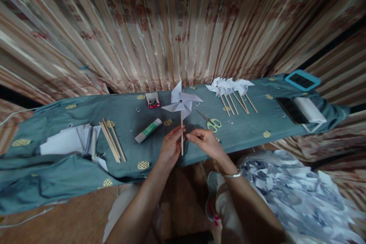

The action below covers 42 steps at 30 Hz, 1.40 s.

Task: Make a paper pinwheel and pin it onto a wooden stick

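A white paper pinwheel point(183, 103) with a dark pin at its centre stands upright in front of me on a thin wooden stick point(182, 146). My left hand point(170, 145) pinches that stick below the blades. Just to its right is my right hand point(204, 141), its fingers curled and pressed together close beside the stick. Whether anything small sits between those fingertips is hidden. Behind the hands, scissors point(214, 124) with light green handles lie on the cloth. A green and white tube point(148, 130) lies left of the pinwheel, near an open red box of pins point(153, 101).
Several finished pinwheels point(228, 85) lie in a row at the back right. Loose wooden sticks point(110, 141) and white paper sheets point(65, 141) are on the left. A phone point(291, 110) and a blue-framed clock point(302, 80) sit far right. Below right is a heap of paper pieces point(288, 187).
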Tool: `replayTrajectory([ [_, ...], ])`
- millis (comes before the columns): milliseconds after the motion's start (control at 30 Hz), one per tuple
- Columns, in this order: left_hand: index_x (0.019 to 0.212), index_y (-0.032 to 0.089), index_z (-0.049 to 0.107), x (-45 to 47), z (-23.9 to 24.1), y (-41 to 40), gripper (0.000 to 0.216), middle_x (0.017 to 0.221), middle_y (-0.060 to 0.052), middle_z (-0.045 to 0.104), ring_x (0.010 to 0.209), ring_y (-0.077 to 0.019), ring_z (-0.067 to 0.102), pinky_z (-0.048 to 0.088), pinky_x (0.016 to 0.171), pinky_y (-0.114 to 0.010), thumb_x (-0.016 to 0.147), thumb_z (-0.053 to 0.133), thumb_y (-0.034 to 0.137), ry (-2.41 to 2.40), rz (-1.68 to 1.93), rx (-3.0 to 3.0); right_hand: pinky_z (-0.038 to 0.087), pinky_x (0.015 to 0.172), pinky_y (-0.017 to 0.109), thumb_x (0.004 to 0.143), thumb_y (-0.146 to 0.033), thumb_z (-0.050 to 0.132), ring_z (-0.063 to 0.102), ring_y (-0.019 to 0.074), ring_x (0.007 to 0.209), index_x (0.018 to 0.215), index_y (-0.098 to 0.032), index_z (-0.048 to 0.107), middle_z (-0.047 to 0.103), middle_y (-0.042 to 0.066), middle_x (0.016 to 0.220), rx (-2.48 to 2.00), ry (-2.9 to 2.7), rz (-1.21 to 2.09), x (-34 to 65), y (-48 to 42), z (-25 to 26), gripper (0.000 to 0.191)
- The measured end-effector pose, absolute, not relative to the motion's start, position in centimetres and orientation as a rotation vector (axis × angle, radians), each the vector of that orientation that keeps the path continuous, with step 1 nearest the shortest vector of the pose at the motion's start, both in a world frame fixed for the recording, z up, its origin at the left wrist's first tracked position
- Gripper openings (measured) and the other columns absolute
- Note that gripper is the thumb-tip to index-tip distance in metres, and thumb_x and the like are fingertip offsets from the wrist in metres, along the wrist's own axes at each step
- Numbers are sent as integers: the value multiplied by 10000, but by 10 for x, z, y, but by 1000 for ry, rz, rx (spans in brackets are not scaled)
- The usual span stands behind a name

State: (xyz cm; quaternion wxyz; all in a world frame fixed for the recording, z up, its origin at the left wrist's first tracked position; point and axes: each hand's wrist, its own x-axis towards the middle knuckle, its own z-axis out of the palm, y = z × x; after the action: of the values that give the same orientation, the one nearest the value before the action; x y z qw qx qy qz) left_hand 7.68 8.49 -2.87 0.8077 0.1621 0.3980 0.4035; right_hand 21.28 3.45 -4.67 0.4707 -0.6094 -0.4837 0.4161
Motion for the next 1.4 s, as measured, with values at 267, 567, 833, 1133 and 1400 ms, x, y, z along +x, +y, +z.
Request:
replayTrajectory([
  [267,788,132,761,71,-33,86,248,717,-8,714,651,-82,595,442,649,-194,581,892,169,822,888,390,452,613,272,726,-574,769,604,135,610,749,-180,742,731,14,692,-1455,-1181,1151,195,33,-50,396],
  [567,794,133,765,65,-32,83,264,738,-7,718,685,-95,603,452,690,-207,569,893,187,792,897,394,447,581,257,732,-494,737,591,125,571,720,-186,718,715,1,657,-1446,-1148,1108,178,30,-55,308],
  [833,886,188,784,60,-31,79,190,1064,-62,759,1151,-174,636,434,932,-247,699,817,201,860,913,438,474,653,248,852,-389,598,697,165,713,798,-219,755,778,27,786,-2162,-1493,543,251,33,-22,239],
  [1133,821,189,781,61,-36,81,210,973,-55,769,1054,-170,662,437,892,-242,626,852,221,891,936,523,447,679,287,845,-286,621,724,250,852,912,-157,810,795,116,880,-2666,-1455,324,352,76,-1,239],
  [1400,831,183,779,66,-41,81,318,936,-54,770,969,-167,672,437,889,-261,559,901,294,892,967,560,489,726,262,879,-321,604,722,230,918,1011,-156,803,790,123,987,-2811,-1507,328,368,103,-16,289],
])
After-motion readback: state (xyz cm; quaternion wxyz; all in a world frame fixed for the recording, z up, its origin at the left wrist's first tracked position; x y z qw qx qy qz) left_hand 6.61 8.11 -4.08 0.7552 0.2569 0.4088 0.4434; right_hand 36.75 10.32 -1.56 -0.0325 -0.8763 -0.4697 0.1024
